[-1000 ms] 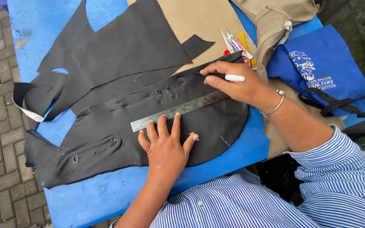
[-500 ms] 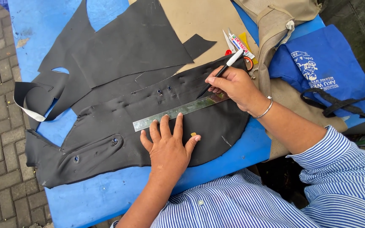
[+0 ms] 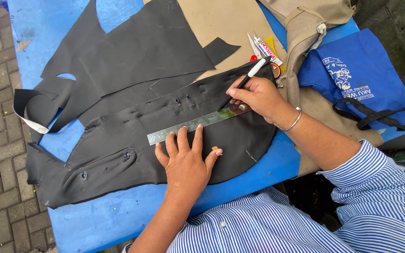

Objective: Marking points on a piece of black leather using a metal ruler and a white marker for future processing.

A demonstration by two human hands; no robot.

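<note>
On the blue surface [image 3: 94, 220] we see a black leather piece [image 3: 118, 140] bearing a steel ruler [image 3: 198, 122], long axis rising from lower left to upper right. Our left hand [image 3: 186, 161] presses it with fingers spread flat. Our right hand [image 3: 258, 96] pinches a pen [image 3: 244, 82], tip pointing down-left at the ruler's upper edge.

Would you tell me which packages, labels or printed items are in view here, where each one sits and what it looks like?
Glue tube: top of the table beside the scissors, slim, white with red printing.
Blue bag: right side of the table, soft fabric, white printed drawing and lettering, dark straps.
No signs or screens show.
</note>
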